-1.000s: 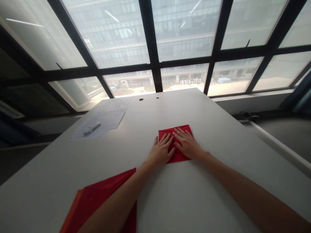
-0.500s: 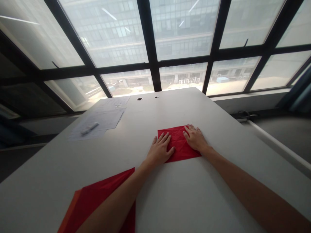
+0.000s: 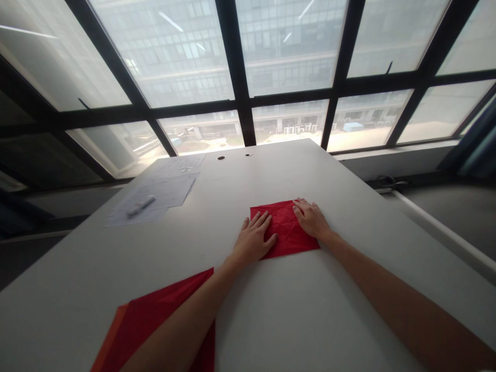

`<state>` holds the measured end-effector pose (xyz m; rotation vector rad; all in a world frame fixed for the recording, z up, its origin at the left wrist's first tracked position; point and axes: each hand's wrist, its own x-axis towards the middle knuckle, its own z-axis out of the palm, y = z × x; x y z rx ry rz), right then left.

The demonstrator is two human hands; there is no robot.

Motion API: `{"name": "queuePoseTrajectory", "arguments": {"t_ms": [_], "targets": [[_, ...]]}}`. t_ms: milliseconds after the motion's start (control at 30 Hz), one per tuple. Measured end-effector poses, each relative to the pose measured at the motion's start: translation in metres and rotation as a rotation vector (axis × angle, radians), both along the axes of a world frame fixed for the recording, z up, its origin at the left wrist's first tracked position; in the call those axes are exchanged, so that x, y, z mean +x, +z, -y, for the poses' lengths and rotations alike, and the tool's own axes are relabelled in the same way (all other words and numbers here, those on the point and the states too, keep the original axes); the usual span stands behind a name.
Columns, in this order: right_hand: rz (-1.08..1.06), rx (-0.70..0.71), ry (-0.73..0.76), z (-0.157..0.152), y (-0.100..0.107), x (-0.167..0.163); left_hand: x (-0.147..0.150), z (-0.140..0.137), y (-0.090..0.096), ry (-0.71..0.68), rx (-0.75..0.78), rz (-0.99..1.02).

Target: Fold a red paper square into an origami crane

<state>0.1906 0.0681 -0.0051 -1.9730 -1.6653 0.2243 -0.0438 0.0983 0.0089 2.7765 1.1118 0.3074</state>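
Note:
A creased red sheet (image 3: 285, 231), roughly rectangular, lies flat on the white table; whether it is paper or thin cloth I cannot tell. My left hand (image 3: 253, 237) rests on its left part with the fingers stretched out and the thumb apart. On its right edge lies my right hand (image 3: 311, 219), fingers extended and pointing toward the far edge. Neither hand grips anything. Nearer to me on the left, a larger red sheet (image 3: 155, 315) with an orange strip along its left side lies partly hidden under my left forearm.
Several printed papers (image 3: 166, 191) lie at the table's far left, with a whitish rolled or tube-like object (image 3: 140, 205) on top. Two round holes pierce the white tabletop (image 3: 294, 320) near its far end. Dark-framed windows (image 3: 244, 103) stand behind it, and a white rail (image 3: 442, 232) runs along the right.
The whole view has shifted very slightly. Both hands stay flat on the red sheet, in nearly the same place.

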Motion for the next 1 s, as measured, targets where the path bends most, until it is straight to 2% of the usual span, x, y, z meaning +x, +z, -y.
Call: {"name": "queuePoseTrajectory", "arguments": {"t_ms": [1000], "targets": [[-0.021,0.033,-0.001,0.0002,-0.0013,0.0029,0.0016,0.0003,0.0011,0.005,-0.001,-0.003]]}}
